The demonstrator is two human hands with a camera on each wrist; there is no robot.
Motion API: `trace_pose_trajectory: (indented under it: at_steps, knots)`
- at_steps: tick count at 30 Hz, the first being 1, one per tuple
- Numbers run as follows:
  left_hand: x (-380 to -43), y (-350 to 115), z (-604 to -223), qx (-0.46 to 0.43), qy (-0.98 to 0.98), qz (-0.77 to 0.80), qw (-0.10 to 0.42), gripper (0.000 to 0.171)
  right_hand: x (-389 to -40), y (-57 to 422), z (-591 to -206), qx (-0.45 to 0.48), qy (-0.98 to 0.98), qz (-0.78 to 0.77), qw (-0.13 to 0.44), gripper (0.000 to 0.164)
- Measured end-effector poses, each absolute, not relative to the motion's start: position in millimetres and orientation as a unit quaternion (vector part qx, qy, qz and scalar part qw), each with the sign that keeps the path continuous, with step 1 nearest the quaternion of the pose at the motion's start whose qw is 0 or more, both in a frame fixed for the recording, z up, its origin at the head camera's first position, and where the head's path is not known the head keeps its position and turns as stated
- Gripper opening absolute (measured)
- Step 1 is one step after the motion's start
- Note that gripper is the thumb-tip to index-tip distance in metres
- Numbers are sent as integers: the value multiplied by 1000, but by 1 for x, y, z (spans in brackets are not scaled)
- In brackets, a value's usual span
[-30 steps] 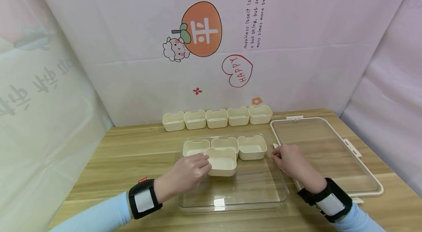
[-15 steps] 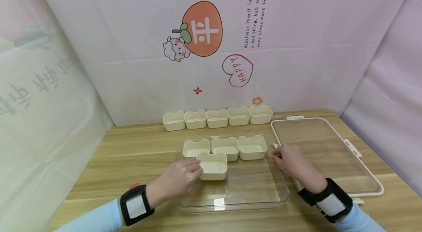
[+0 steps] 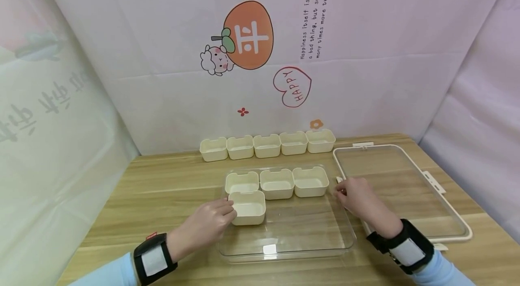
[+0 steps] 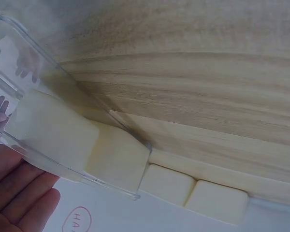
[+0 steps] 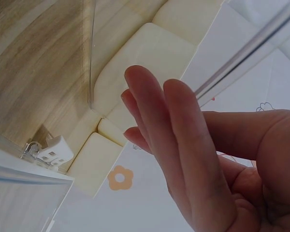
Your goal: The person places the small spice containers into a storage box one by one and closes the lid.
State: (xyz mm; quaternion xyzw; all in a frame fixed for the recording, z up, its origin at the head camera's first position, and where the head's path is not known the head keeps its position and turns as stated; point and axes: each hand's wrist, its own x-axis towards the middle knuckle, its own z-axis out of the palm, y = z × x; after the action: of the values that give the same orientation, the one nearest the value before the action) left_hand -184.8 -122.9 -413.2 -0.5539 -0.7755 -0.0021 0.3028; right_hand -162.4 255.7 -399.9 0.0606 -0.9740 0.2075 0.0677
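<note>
The left hand (image 3: 204,224) pinches a cream cup (image 3: 248,208) by its left wall, with fingers bent at the rim. This cup lies just to the right of the fingertips, over the front left part of a clear box (image 3: 305,255). Its mouth faces up and shows the bare bottom inside. Its long axis runs left to right, and the stepped edge of its rim points to the back. Whether its base touches the floor of the box cannot be told. The right hand (image 3: 361,202) grips the right rim of the box between thumb and fingers, well apart from the cup.

Inside the box, along its back side, stands a row of three cups (image 3: 277,185), upright, side by side, with their long axes left to right and their bare inner floors in sight. The held cup overlaps the front of the leftmost one in the head view. Behind the box, a row of five cups (image 3: 266,146) of the same kind stands on the wood-grained table (image 3: 162,186), close to the printed cloth (image 3: 154,42). To the right of the box lies a white-framed lid (image 3: 406,189) with a clear panel, flat on the table, its white clips sticking out at the edges. Both wrists wear black bands (image 3: 155,260) below light blue sleeves (image 3: 111,272).
</note>
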Motion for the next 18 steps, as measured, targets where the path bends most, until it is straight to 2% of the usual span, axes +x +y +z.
trace_pose_trajectory:
  at_steps: [8,18]
  knots:
    - [-185,-133,-417,-552,-774,11,310,21,-162,254,-399,67,-973,207,72,10]
    - [-183,-131,-418,-536,-789,18,299,16,-162,257,-400,68,-972,215,65,10]
